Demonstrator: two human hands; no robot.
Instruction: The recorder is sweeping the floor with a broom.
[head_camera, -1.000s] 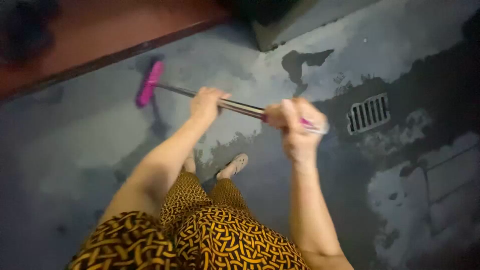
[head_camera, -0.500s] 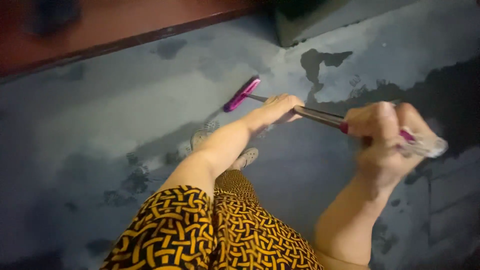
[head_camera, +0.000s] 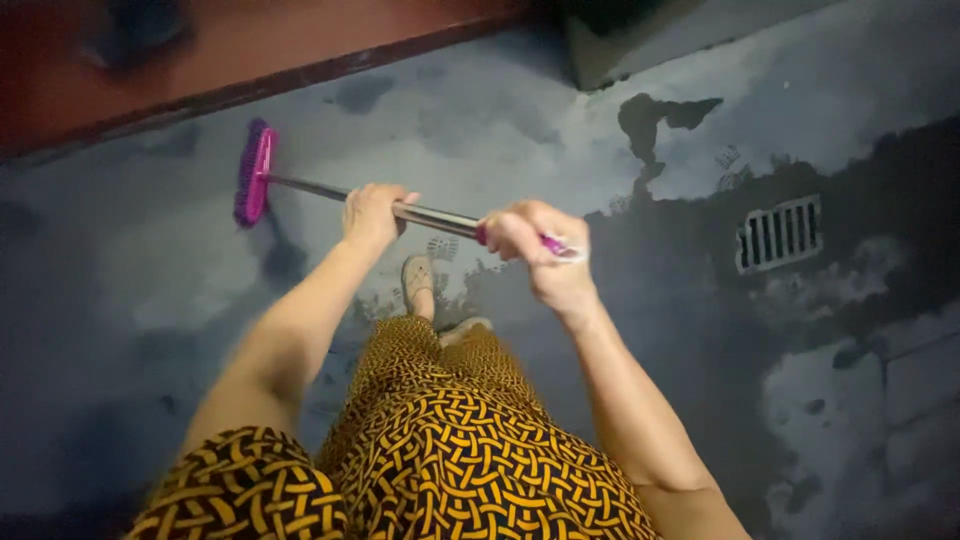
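Magenta broom head (head_camera: 252, 174) rests on the wet grey floor (head_camera: 150, 270) near a reddish step (head_camera: 250, 45), its metal handle (head_camera: 320, 189) running back to the person. Left hand (head_camera: 372, 213) wraps the shaft midway, fingers closed; right hand (head_camera: 535, 243) clenches the pink end grip. A slotted drain grate (head_camera: 779, 233) lies well apart to the right.

We see a long-handled floor brush with a magenta plastic head (head_camera: 252, 172) and a slim shiny metal shaft (head_camera: 320, 189) ending in a pink grip. Its bristled head rests on the wet grey concrete floor near the red edge, and the shaft slants up to the right, off the floor.
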